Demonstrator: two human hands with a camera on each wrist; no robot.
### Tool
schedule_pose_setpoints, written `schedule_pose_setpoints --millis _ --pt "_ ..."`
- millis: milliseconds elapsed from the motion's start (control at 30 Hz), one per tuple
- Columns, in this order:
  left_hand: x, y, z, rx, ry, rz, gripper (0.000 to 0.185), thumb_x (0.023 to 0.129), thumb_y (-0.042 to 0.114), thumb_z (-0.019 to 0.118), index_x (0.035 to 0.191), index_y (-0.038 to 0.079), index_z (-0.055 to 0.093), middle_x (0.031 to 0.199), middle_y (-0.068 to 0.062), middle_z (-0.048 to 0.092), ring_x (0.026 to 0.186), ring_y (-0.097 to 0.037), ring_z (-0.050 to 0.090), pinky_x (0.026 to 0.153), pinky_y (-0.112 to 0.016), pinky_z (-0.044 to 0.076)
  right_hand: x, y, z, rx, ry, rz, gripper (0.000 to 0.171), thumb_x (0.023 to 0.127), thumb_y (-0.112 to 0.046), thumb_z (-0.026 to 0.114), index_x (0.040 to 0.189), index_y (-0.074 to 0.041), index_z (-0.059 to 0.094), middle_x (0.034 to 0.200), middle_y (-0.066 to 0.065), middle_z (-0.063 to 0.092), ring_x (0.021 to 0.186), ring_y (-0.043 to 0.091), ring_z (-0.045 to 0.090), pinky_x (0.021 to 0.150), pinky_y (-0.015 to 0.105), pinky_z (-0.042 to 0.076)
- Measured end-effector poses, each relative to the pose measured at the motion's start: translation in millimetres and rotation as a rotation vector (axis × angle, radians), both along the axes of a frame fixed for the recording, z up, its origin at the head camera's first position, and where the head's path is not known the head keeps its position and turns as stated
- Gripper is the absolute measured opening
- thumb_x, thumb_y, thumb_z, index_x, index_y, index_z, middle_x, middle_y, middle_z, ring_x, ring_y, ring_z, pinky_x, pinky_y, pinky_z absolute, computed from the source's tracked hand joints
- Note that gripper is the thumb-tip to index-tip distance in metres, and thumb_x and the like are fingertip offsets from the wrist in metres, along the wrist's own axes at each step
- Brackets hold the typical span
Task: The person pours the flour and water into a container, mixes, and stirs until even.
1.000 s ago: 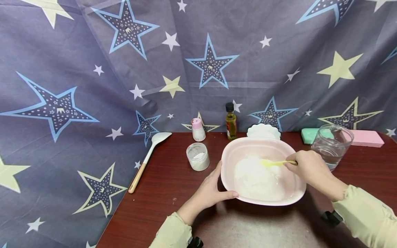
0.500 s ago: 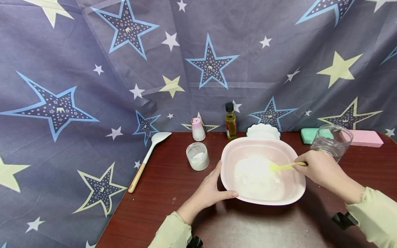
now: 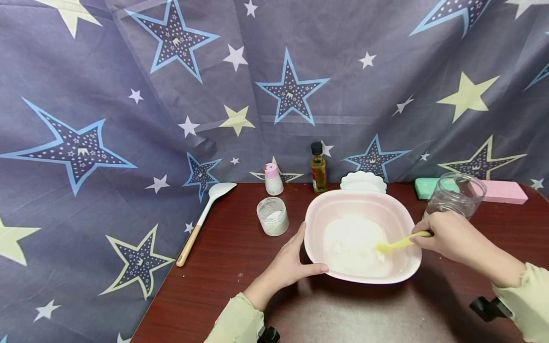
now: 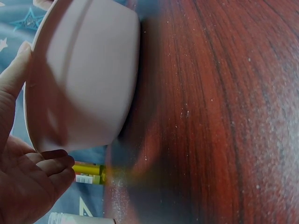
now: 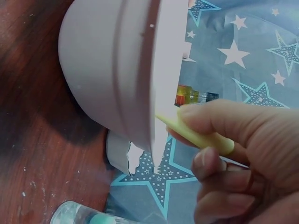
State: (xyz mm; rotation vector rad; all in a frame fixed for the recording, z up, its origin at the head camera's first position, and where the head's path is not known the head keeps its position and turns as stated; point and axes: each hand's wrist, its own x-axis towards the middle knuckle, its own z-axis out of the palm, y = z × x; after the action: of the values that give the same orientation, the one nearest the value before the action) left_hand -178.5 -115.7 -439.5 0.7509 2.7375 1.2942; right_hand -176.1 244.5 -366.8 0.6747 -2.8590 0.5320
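Wooden table [image 3: 206,286], left grip [image 3: 291,267] clasping pink bowl [image 3: 319,214], right grip [image 3: 450,236] pinching yellow spatula [image 3: 396,244] inside

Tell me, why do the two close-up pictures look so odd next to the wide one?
Head view: evenly lit and sharp, though the wide lens bends the table edges. Left wrist view: turned sideways, the pink bowl soft with blur, a dark shadow beneath it. Right wrist view: also rotated, the right hand too near to be crisp.
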Motion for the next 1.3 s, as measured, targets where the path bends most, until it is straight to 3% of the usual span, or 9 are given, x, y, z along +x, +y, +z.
schedule_pose_setpoints --millis 467,800,1100,1300 --pt "0.0 -1.2 -1.1 0.001 0.002 0.000 0.113 0.073 0.043 0.084 0.156 0.005 0.017 0.157 -0.013 0.027 0.142 -0.019 0.029 0.112 -0.043 0.030 2.5 -5.9 -2.0 -0.017 -0.072 0.100 0.010 0.075 -0.018 0.083 0.072 -0.024 0.076 0.062 -0.023 0.054 0.058 -0.002 0.038 0.051 0.022 0.036" --pt "-0.4 -1.5 -2.0 0.006 0.009 -0.004 0.113 0.073 0.043 0.084 0.156 0.007 0.017 0.157 -0.011 0.028 0.142 -0.019 0.030 0.112 -0.043 0.031 1.0 -18.4 -10.1 -0.076 -0.130 0.156 0.005 0.078 -0.021 0.081 0.076 -0.022 0.077 0.069 -0.023 0.063 0.060 -0.004 0.046 0.053 0.022 0.041" --pt "-0.3 -1.8 -1.3 0.011 0.012 -0.011 0.112 0.074 0.043 0.084 0.156 0.007 0.017 0.157 -0.011 0.028 0.141 -0.019 0.031 0.112 -0.043 0.031 -1.9 -29.7 -18.1 -0.119 -0.106 0.175 0.006 0.078 -0.019 0.081 0.076 -0.022 0.076 0.072 -0.021 0.065 0.064 -0.004 0.051 0.057 0.023 0.046" --pt "-1.1 -2.2 -1.7 0.018 0.022 -0.016 0.112 0.074 0.042 0.084 0.156 0.008 0.017 0.158 -0.010 0.028 0.141 -0.018 0.031 0.111 -0.044 0.032 -3.0 -37.8 -22.4 -0.149 -0.039 0.175 0.009 0.076 -0.018 0.082 0.074 -0.024 0.075 0.071 -0.022 0.064 0.061 -0.005 0.049 0.056 0.023 0.044"
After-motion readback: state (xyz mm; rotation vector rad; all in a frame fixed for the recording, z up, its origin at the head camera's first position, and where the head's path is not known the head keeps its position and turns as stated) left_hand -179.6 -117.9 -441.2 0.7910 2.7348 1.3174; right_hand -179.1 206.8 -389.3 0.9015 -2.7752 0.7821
